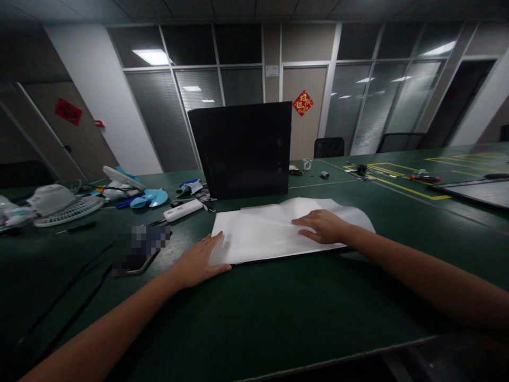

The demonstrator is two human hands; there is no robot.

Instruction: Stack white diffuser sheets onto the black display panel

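A large white sheet (262, 231) lies over a thin dark-edged panel on the green table, its right part bulging and curling up. My left hand (201, 261) rests at the sheet's left edge, fingers stretched out and thumb along the near edge. On top of the sheet, right of its middle, my right hand (322, 226) lies with fingers apart and pointing left. Neither hand is wrapped round anything. Just behind the sheet stands a black upright panel (246, 151).
A phone-like device (141, 252), partly blurred out, and a white power strip (183, 210) lie left. Beyond them are white fan parts (67, 204) and blue fan blades (149, 198). At right are a red-handled tool (425, 179) and a flat framed panel (477, 191).
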